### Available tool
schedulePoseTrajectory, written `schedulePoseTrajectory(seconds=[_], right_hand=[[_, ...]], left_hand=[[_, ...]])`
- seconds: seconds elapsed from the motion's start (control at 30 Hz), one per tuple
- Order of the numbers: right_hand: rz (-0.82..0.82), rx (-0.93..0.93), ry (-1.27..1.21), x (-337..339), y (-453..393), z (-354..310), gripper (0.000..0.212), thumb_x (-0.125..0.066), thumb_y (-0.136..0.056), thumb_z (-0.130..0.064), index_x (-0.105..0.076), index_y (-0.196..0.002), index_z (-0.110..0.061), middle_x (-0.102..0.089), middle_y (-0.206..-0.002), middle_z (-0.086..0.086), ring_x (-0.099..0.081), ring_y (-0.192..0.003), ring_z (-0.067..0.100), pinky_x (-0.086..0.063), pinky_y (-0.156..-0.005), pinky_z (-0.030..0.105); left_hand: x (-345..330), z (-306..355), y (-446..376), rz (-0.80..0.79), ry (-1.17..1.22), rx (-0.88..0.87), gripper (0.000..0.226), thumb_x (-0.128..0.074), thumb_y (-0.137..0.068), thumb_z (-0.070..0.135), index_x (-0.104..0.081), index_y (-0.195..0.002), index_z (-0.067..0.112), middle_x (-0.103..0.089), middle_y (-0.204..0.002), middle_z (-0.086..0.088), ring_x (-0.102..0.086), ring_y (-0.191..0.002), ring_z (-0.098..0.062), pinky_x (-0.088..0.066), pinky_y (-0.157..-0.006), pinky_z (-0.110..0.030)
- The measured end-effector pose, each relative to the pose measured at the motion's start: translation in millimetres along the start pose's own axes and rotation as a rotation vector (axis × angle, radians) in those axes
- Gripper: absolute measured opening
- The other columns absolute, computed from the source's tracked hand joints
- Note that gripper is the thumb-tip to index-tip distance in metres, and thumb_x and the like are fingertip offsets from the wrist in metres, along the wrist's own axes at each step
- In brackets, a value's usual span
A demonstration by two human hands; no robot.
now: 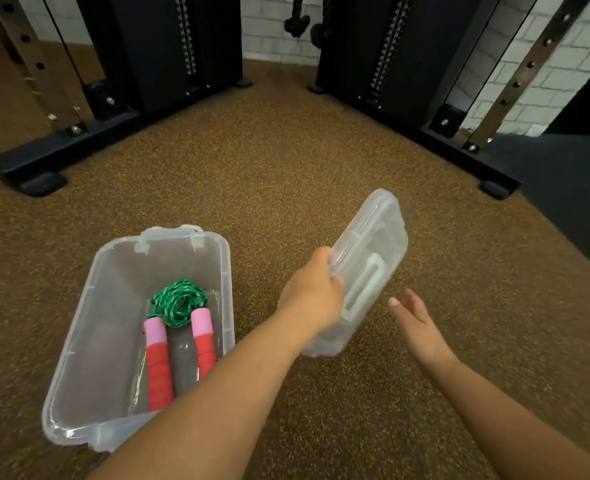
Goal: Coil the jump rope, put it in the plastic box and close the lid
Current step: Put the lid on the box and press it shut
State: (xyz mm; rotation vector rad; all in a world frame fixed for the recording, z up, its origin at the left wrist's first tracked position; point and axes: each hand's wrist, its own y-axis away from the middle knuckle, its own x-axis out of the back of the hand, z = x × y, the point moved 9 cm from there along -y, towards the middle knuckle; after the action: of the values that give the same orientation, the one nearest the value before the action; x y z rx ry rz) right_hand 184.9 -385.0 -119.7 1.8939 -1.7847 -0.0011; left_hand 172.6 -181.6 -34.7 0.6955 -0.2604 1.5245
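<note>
Clear plastic box (89, 344) stands open on the speckled rubber floor (286, 174), with the jump rope (179, 327) already inside it. The green cord is bunched in a coil toward the far end of the box, and the two red-and-pink handles lie side by side toward the near end. Coiling and stowing therefore appear complete; the step in hand is closing.

The lid (369, 265) is off the box, held tilted in the air to the right of the box and well apart from its rim. The left hand (312, 292) reaches across the box and grips the lid's long edge, its fingers curled over that edge. The right hand (414, 323) hovers just beside the lid, on the side away from the box, fingers extended and loosely spread, holding nothing.

Next move, as judged: bring the lid over the box, level it, align its corners with the rim, and press down. The latch tabs at the far end of the box likely need engaging.
</note>
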Motion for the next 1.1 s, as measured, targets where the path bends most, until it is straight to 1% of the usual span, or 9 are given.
schedulePoseTrajectory(seconds=[0.13, 0.27, 0.33, 0.5, 0.6, 0.7, 0.9, 1.0, 1.1], right_hand=[[-0.082, -0.08, -0.297, -20.7, -5.5, 12.7, 0.057, -0.053, -0.086, -0.056, -0.05, -0.131, -0.023, -0.064, -0.127, 0.006, -0.065, -0.11, 0.023, -0.048, -0.097, 0.048], [-0.065, -0.053, -0.443, -22.9, -0.7, -5.7, 0.039, -0.053, -0.093, -0.04, -0.059, -0.123, -0.017, -0.072, -0.113, 0.01, -0.069, -0.101, 0.029, -0.054, -0.087, 0.049], [-0.043, -0.035, -0.429, -25.9, 2.7, -14.8, 0.038, -0.054, -0.092, -0.04, -0.06, -0.122, -0.016, -0.073, -0.11, 0.009, -0.071, -0.096, 0.026, -0.057, -0.079, 0.044], [-0.018, 0.021, -0.398, -41.9, 15.8, -51.0, 0.029, -0.053, -0.093, -0.029, -0.059, -0.119, -0.017, -0.073, -0.107, 0.006, -0.073, -0.09, 0.021, -0.057, -0.069, 0.036], [-0.051, 0.062, -0.353, -61.6, 24.1, -80.4, 0.027, -0.055, -0.089, -0.024, -0.062, -0.115, -0.02, -0.074, -0.104, 0.005, -0.072, -0.089, 0.023, -0.056, -0.072, 0.038], [-0.094, 0.088, -0.309, -92.8, 29.4, -103.6, 0.029, -0.057, -0.086, -0.025, -0.062, -0.114, -0.023, -0.074, -0.104, 0.004, -0.072, -0.091, 0.024, -0.057, -0.08, 0.045], [-0.219, 0.126, -0.156, -169.1, 41.9, -123.9, 0.032, -0.056, -0.087, -0.035, -0.061, -0.117, -0.023, -0.072, -0.108, 0.0, -0.07, -0.096, 0.02, -0.055, -0.089, 0.047], [-0.247, 0.162, -0.003, -193.6, 47.1, -124.9, 0.044, -0.055, -0.076, -0.052, -0.059, -0.114, -0.029, -0.07, -0.108, -0.004, -0.067, -0.098, 0.018, -0.053, -0.091, 0.047], [-0.287, 0.171, 0.098, -211.2, 56.3, -124.1, 0.044, -0.052, -0.084, -0.049, -0.052, -0.123, -0.029, -0.066, -0.115, -0.005, -0.064, -0.104, 0.018, -0.051, -0.094, 0.045]], left_hand=[[2.4, -8.0, 6.8, -0.154, 0.343, 0.145, 0.04, -0.05, -0.09, 0.019, -0.047, -0.13, 0.026, -0.059, -0.121, -0.004, -0.06, -0.105, -0.024, -0.049, -0.094, -0.041], [15.8, -10.0, 10.6, -0.143, 0.489, 0.163, 0.037, -0.05, -0.091, 0.016, -0.047, -0.127, 0.025, -0.061, -0.114, -0.003, -0.062, -0.101, -0.023, -0.052, -0.086, -0.036], [28.5, -5.9, 11.7, -0.088, 0.486, 0.136, 0.036, -0.048, -0.091, 0.013, -0.043, -0.122, 0.033, -0.061, -0.109, 0.001, -0.062, -0.097, -0.021, -0.053, -0.083, -0.036], [67.3, -8.2, 11.8, -0.078, 0.235, 0.104, 0.055, -0.048, -0.087, 0.011, -0.035, -0.136, 0.031, -0.058, -0.119, -0.001, -0.059, -0.105, -0.027, -0.05, -0.092, -0.043], [101.5, -19.9, 17.9, -0.081, 0.265, 0.107, 0.031, -0.055, -0.079, 0.005, -0.059, -0.103, 0.024, -0.066, -0.108, -0.007, -0.064, -0.098, -0.031, -0.054, -0.087, -0.047], [135.2, -37.0, 28.0, -0.044, 0.336, 0.08, 0.031, -0.054, -0.084, -0.006, -0.06, -0.079, 0.024, -0.069, -0.09, -0.004, -0.067, -0.082, -0.022, -0.057, -0.076, -0.038], [191.7, -107.8, 52.8, 0.101, 0.29, 0.147, 0.028, -0.05, -0.079, 0.011, -0.069, -0.093, 0.027, -0.073, -0.102, -0.007, -0.069, -0.094, -0.028, -0.055, -0.087, -0.049], [200.0, -132.8, 70.0, 0.112, 0.312, 0.192, 0.034, -0.051, -0.077, 0.02, -0.062, -0.106, 0.035, -0.068, -0.113, -0.004, -0.066, -0.1, -0.027, -0.053, -0.09, -0.048], [204.9, -152.4, 85.3, 0.109, 0.191, 0.224, 0.038, -0.048, -0.09, 0.018, -0.053, -0.126, 0.03, -0.064, -0.119, -0.003, -0.062, -0.106, -0.024, -0.049, -0.096, -0.043]])
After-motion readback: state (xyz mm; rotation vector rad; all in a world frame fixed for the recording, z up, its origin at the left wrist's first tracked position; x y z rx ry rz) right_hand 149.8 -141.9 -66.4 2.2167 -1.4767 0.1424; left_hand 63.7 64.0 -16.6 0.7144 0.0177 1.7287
